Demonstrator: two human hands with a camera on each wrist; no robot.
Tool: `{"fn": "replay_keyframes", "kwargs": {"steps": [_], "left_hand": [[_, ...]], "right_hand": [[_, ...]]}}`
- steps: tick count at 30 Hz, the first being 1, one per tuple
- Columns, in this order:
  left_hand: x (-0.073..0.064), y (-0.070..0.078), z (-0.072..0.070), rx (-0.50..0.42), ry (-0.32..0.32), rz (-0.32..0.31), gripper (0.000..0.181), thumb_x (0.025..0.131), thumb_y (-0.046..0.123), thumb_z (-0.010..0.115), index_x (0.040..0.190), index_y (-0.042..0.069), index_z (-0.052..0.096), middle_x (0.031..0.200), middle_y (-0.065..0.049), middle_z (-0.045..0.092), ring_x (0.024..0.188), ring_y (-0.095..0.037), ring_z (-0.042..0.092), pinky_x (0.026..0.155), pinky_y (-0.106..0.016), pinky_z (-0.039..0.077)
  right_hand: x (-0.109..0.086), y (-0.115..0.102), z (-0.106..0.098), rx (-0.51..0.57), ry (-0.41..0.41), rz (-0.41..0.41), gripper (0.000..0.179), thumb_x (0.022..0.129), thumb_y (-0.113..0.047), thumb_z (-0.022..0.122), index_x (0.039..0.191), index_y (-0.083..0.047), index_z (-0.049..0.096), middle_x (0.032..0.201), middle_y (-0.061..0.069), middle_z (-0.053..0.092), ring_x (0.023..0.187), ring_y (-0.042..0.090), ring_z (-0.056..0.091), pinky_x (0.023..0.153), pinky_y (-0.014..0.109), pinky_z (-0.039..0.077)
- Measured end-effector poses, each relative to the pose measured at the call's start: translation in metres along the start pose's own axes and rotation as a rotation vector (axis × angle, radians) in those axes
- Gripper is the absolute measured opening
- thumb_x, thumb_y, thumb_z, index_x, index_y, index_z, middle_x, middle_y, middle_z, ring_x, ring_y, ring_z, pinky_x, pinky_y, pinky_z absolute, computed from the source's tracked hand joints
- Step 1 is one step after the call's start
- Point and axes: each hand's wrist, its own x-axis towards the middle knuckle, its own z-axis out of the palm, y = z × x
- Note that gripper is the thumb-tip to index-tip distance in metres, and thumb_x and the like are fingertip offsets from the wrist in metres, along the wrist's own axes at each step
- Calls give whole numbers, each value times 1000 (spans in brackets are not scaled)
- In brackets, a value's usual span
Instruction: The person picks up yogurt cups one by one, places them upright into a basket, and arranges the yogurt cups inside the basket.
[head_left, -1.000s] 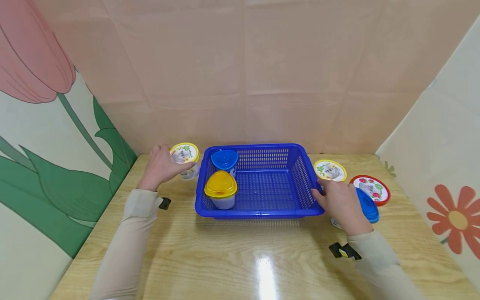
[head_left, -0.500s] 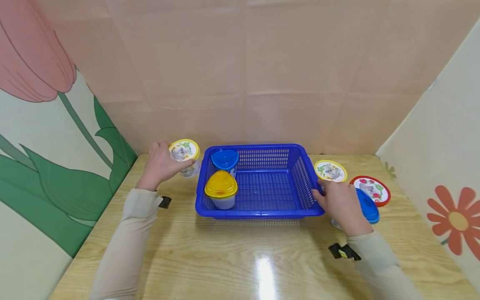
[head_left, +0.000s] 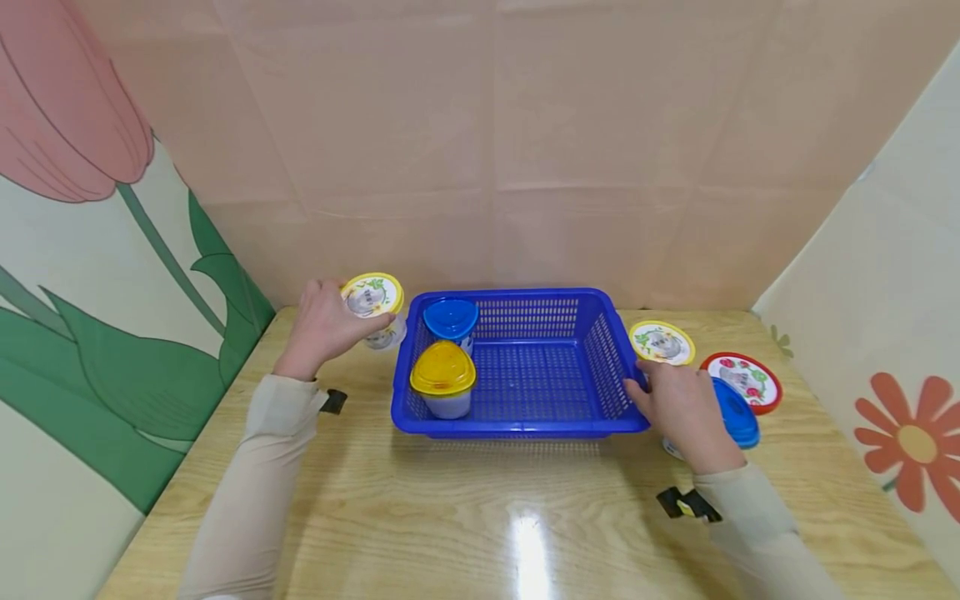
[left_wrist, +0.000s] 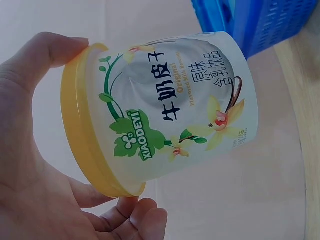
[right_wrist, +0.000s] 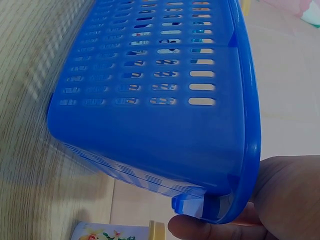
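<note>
My left hand (head_left: 318, 329) holds a milk drink cup (left_wrist: 175, 105) by its yellow lid, thumb on one side and fingers on the other. The cup is raised off the table, just left of the blue plastic basket (head_left: 517, 429). My right hand (head_left: 678, 408) grips the basket's right rim, as the right wrist view also shows. Inside the basket, at its left end, stand a tub with a yellow lid (head_left: 442, 368) and, behind it, a tub with a blue lid (head_left: 451, 317).
Right of the basket stand a yellow-lidded cup (head_left: 662, 342), a red-lidded cup (head_left: 742, 381) and a blue-lidded tub (head_left: 735, 414), partly hidden by my right hand. A covered wall (head_left: 487, 167) rises behind the wooden table (head_left: 450, 517); painted panels flank it.
My left hand has lifted the cup and brought it slightly right, towards the basket. My right hand and the basket have stayed in place.
</note>
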Motion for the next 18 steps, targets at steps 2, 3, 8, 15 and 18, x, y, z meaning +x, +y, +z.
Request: {"fn": "replay_keyframes", "kwargs": {"steps": [2,3,8,15,18], "left_hand": [[0,1,0,-7,-3,-3,101,75,64,75,136,-10,42,118,-22,43,105,-34,40,80,-42,40],[0,2,0,-8,-4,-4,101,75,64,75,136,-10,42,118,-22,43,105,-34,40,80,-42,40],[0,6,-1,-5,-7,1,101,75,65,75,136,-9,43,117,-22,44,104,-34,41,79,-41,41],[1,18,-1,-17,-17,4,101,75,65,75,136,-9,43,118,-21,43,105,-33,41,79,-40,42],[2,21,-1,-17,-19,6,99,75,64,75,136,-8,44,117,-20,44,105,-33,41,79,-40,41]], "right_hand": [[0,0,0,1,3,0,48,96,-30,67,122,10,64,90,23,72,57,21,52,56,32,37],[0,0,0,2,2,1,48,96,-30,67,122,10,64,89,23,72,57,22,52,56,32,37],[0,0,1,0,6,-3,47,96,-30,67,122,10,65,89,23,72,56,21,51,54,31,36],[0,1,2,-9,25,-17,46,96,-29,67,119,10,66,96,27,71,56,22,53,53,33,40],[0,1,2,-6,31,-22,45,95,-29,67,119,10,66,96,27,71,57,22,53,54,33,41]]}}
